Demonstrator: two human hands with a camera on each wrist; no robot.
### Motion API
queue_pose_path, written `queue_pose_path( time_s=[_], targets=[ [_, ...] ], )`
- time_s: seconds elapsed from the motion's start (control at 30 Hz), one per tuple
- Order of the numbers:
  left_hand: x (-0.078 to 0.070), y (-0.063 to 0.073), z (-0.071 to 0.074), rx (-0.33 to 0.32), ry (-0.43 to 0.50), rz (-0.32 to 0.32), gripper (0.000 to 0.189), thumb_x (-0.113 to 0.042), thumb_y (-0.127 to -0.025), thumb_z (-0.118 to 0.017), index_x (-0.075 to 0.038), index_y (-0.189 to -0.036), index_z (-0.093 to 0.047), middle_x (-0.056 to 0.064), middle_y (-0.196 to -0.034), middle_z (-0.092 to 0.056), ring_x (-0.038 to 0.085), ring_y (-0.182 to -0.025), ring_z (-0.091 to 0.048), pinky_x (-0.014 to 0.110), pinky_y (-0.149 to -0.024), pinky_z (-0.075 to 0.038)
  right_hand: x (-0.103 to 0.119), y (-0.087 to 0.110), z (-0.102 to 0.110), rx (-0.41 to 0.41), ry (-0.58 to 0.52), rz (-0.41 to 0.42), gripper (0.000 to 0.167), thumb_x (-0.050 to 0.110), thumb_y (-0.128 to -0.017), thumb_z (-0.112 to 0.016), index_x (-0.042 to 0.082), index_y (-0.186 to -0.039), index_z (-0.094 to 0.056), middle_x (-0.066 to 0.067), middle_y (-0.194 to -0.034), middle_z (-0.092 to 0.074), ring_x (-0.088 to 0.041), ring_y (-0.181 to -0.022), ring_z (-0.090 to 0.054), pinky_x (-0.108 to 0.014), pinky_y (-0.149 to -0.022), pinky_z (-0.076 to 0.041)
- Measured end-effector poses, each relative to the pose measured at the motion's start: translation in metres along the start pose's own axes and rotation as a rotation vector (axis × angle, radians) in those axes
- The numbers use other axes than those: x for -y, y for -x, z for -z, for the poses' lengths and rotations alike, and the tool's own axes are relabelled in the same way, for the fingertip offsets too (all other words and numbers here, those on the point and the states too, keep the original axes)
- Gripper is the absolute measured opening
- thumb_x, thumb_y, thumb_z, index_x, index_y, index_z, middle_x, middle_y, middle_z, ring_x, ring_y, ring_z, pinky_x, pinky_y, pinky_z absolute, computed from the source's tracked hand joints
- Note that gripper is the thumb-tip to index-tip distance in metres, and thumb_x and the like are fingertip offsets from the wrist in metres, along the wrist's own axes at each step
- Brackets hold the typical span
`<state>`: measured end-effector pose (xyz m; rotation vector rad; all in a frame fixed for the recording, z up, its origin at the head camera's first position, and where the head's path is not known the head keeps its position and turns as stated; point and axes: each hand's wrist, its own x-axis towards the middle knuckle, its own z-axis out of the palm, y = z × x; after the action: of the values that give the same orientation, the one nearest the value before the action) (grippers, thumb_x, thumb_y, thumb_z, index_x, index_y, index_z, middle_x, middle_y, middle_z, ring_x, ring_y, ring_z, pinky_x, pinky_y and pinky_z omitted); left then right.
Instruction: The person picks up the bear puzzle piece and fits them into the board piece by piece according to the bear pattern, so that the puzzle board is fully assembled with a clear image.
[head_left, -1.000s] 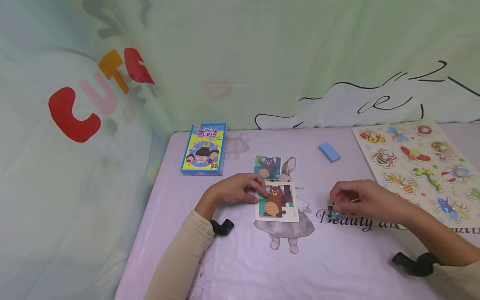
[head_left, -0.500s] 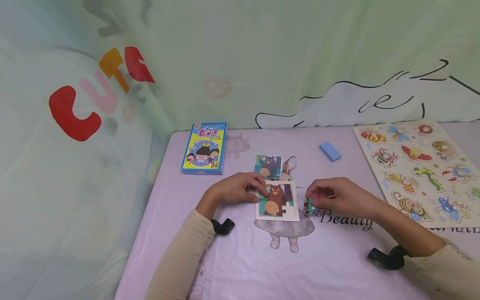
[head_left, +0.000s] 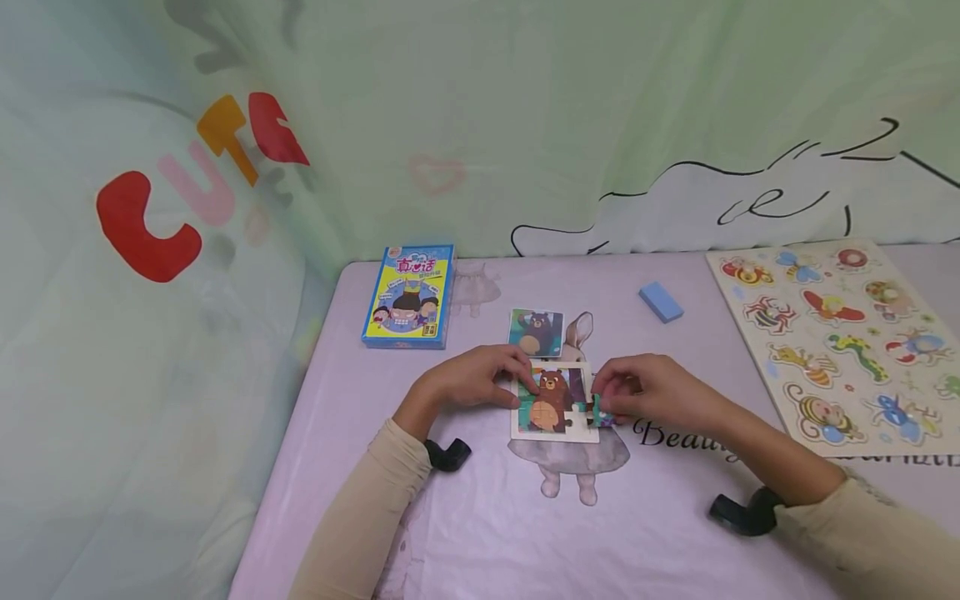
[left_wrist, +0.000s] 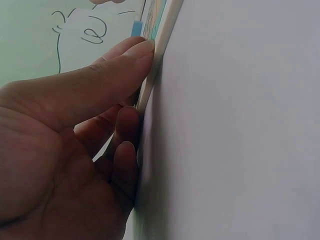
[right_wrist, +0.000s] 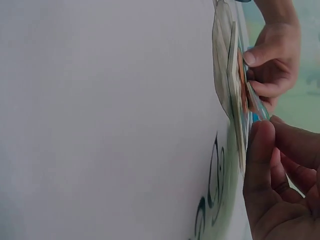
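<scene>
A small wooden jigsaw puzzle board (head_left: 555,439) with a brown bear picture lies on the table, a bare gap at its lower right. My left hand (head_left: 476,377) holds the board by its left side, thumb at the edge (left_wrist: 159,60) and a fingertip on the picture. Between thumb and fingers, my right hand (head_left: 656,387) pinches a green puzzle piece (head_left: 602,413) at the board's right rim. From the right wrist, the piece (right_wrist: 258,105) shows tilted over the board. A bear picture card (head_left: 536,333) lies just behind the board.
A blue and yellow card box (head_left: 408,298) lies at the back left. Behind the right hand is a blue block (head_left: 660,302). A large wooden board with insect pieces (head_left: 840,350) covers the right side. Curtain walls rise behind and left.
My right hand has moved left with the puzzle piece, from beside the lettering to the board's right rim. The left hand and the board have stayed in place.
</scene>
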<state>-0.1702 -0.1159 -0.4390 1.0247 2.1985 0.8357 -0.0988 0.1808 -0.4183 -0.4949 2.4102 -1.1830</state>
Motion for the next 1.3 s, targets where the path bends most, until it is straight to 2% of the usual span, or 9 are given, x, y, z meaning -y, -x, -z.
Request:
queue_pose_path(
  time_s=[0.37, 0.63, 0.77, 1.3],
  targets=[
    [0.002, 0.000, 0.000, -0.003, -0.017, -0.028, 0.025, -0.008, -0.089, -0.077, -0.015, -0.114, -0.078, 0.000, -0.124, -0.061, 0.014, -0.119, -0.053, 0.028, -0.107, -0.042, 0.005, -0.010, -0.013, 0.012, -0.032, -0.001, 0.011, 0.006, -0.090, -0.073, 0.008, -0.101, -0.073, 0.000, -0.079, -0.067, -0.017, -0.069, -0.067, -0.026, -0.065, -0.057],
    [0.002, 0.000, -0.001, -0.003, -0.011, -0.009, 0.025, -0.010, -0.090, -0.077, -0.016, -0.114, -0.078, -0.002, -0.124, -0.060, 0.012, -0.119, -0.052, 0.028, -0.109, -0.041, 0.005, -0.016, -0.022, 0.013, -0.055, -0.062, 0.012, 0.006, -0.087, -0.074, 0.005, -0.099, -0.072, -0.002, -0.076, -0.067, -0.016, -0.064, -0.068, -0.028, -0.062, -0.057],
    [0.002, 0.000, -0.001, -0.004, -0.011, -0.011, 0.025, -0.010, -0.090, -0.077, -0.016, -0.114, -0.077, -0.002, -0.124, -0.061, 0.012, -0.119, -0.052, 0.028, -0.109, -0.041, 0.008, -0.018, -0.024, 0.002, -0.044, -0.097, 0.012, 0.006, -0.086, -0.074, 0.006, -0.098, -0.072, -0.002, -0.074, -0.066, -0.014, -0.062, -0.067, -0.027, -0.061, -0.056],
    [0.002, -0.001, -0.001, 0.002, -0.008, -0.009, 0.026, -0.008, -0.090, -0.077, -0.015, -0.115, -0.077, 0.000, -0.126, -0.060, 0.014, -0.121, -0.053, 0.030, -0.110, -0.041, 0.019, -0.017, -0.028, -0.054, 0.015, -0.118, 0.009, 0.007, -0.081, -0.076, 0.008, -0.088, -0.071, 0.001, -0.065, -0.065, -0.014, -0.058, -0.064, -0.026, -0.055, -0.048]
  ],
)
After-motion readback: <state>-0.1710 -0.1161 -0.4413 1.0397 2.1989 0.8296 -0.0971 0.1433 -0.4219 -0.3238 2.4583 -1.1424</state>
